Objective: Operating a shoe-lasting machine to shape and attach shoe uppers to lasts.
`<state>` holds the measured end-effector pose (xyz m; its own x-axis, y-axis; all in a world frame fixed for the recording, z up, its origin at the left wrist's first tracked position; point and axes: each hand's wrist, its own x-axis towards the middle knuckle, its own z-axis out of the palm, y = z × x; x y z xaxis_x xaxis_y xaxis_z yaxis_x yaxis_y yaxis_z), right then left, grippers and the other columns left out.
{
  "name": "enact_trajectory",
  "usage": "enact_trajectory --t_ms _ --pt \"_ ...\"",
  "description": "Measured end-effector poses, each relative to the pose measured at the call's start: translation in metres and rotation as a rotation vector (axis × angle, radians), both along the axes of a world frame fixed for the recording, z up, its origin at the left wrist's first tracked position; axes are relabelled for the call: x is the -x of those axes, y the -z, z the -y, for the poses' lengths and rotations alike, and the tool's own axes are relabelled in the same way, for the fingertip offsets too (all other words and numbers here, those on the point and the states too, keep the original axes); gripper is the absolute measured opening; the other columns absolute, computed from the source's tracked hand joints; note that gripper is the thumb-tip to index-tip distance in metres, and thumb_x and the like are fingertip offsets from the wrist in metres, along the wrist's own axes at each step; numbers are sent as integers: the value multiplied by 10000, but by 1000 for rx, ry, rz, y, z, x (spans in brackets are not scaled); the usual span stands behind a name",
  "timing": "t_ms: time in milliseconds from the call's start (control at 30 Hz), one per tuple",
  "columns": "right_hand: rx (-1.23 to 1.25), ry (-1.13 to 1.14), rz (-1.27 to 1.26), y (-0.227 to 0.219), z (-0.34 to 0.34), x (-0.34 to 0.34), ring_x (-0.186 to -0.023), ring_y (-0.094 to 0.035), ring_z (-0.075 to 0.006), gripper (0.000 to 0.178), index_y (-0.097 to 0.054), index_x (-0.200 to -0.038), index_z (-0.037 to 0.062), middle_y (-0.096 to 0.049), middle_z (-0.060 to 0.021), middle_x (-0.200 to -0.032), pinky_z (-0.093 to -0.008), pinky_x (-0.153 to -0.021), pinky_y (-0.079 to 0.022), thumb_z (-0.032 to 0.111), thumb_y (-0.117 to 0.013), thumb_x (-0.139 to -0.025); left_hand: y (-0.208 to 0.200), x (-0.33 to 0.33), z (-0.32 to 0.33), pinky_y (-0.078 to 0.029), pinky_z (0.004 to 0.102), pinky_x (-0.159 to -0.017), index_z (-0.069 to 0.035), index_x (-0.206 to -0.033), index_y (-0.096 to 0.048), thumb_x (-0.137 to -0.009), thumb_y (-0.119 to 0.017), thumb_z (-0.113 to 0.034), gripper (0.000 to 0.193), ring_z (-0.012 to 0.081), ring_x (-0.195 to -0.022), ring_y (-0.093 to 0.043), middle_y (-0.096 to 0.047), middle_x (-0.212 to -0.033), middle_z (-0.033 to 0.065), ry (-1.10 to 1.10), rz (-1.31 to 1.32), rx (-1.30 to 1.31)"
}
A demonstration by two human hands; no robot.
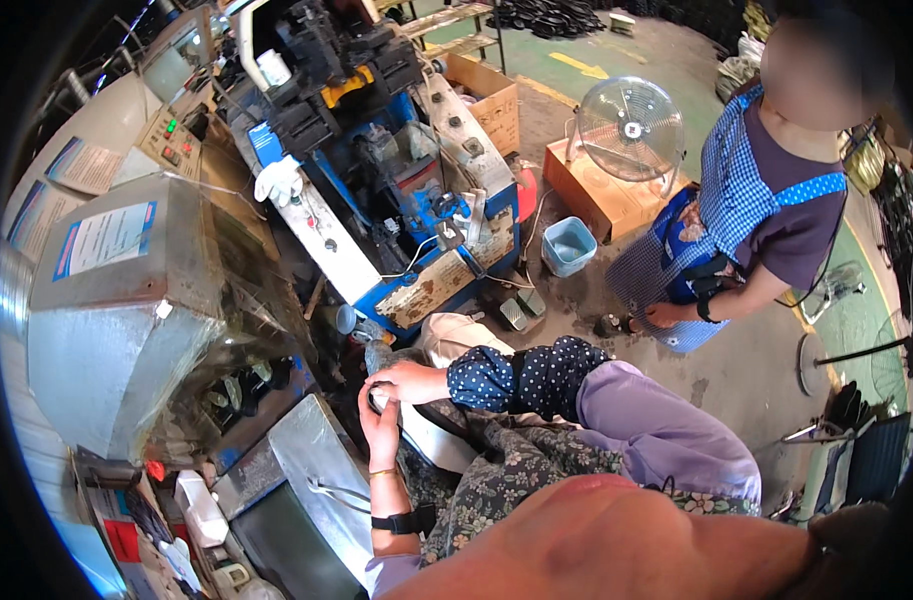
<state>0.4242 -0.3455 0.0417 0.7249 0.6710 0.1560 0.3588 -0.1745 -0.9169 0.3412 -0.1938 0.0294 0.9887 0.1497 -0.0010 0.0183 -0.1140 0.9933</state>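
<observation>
The left hand [381,432] and right hand [416,381] seem clamped in one grip on a small pale thing with a dark edge [378,400], mostly hidden, near the shiny grey metal box [311,462]. Loose hands could drop it.

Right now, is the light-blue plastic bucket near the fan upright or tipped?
Upright: the light-blue plastic bucket stands on the floor, its open mouth facing up.
</observation>
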Motion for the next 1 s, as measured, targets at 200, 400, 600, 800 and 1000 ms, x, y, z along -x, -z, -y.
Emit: enact_trajectory --t_ms 200,400,600,800,1000 --pt "287 -246 50 -65 26 -43 -977 -671 -400 870 -85 -1581 22 -649 -309 -1133 -428 -832 -528 401 -591 -984 -17 3 2 -470 295 -947 -24 -1410 -464 -929 -696 -111 542 159 -1052 -579 -609 -1209 90 -64 -163 67" --pt "-163 181 259 -250 71 -114 -671 -630 -197 877 -45 -1592 61 -659 -146 -818 -341 -612 -513 125 -633 -944 -30 5 5 -464 289 -952 -46 -1433 -440 -948 -671 -101 541 161 -1058 -573 -611 -1176 76 -75 -117 130" --pt "-457 181 131 -293 70 -124 -735 -657 -149 532 -402 -1459 21 -705 -97 -872 -288 -675 -555 160 -590 -981 -23 -2 9 -473 301 -959 -49 -1437 -429 -960 -667 -96 535 171 -1064 -578 -610 -1200 92 -59 -132 207" --pt "-44 -172 101 -56 51 29 -991 -641 -347 332 -606 -1138 38 -668 -192 -1093 -450 -825 -506 208 -681 -863 -8 1 0 -502 325 -922 -40 -1421 -448 -944 -666 -66 525 184 -1028 -597 -605 -1205 99 -86 -100 281" --pt "78 -36 217 -6 58 102 -1330 -397 -542 1075 -229 -1574 65 -112 -398 -1573 -513 -1097 -385 459 -787 -743 -14 -10 11 -536 365 -885 23 -1375 -479 -925 -647 -26 483 224 -996 -632 -634 -1179 146 -271 -130 290"
